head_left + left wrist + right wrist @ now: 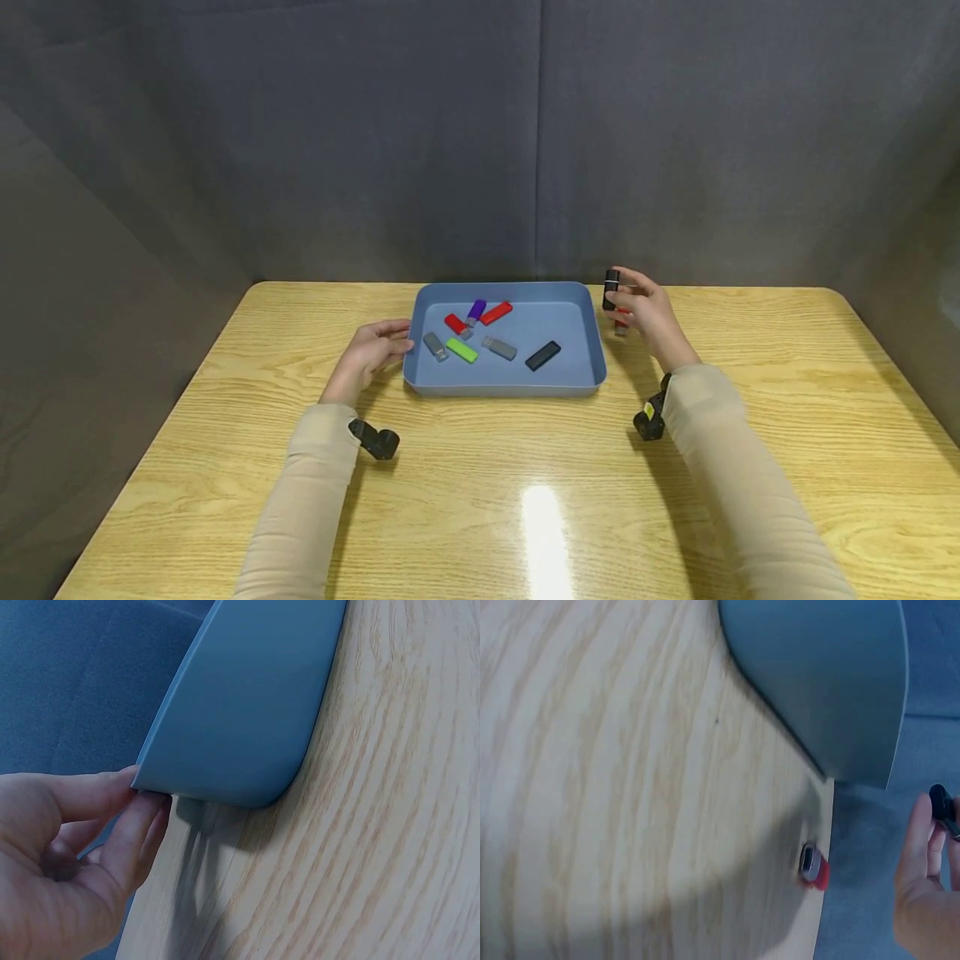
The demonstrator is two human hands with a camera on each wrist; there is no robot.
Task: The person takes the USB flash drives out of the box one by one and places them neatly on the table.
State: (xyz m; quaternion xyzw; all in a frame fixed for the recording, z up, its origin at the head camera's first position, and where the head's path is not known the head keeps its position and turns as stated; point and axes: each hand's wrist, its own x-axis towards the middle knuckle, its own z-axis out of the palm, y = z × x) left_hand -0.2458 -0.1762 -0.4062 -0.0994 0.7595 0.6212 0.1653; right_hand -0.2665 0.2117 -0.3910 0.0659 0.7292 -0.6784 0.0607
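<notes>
My left hand (369,354) is at the left wall of a blue tray (506,390). In the left wrist view, its thumb and fingers pinch the tray's rim (161,739) at a corner. Beyond the tray's right side, my right hand (654,321) pinches a black USB stick (611,292) with a light band, held upright above the table. Part of that stick (940,802) also shows at the right edge of the right wrist view. Below this hand a red USB stick (621,325) lies on the table, partly covered by the fingers in the head view.
Inside the tray lie several USB sticks: red (497,313), another red (456,323), purple (477,309), lime green (462,350), grey (501,347), another grey (434,344) and black (543,356). A dark curtain (390,150) hangs behind the wooden table (465,483).
</notes>
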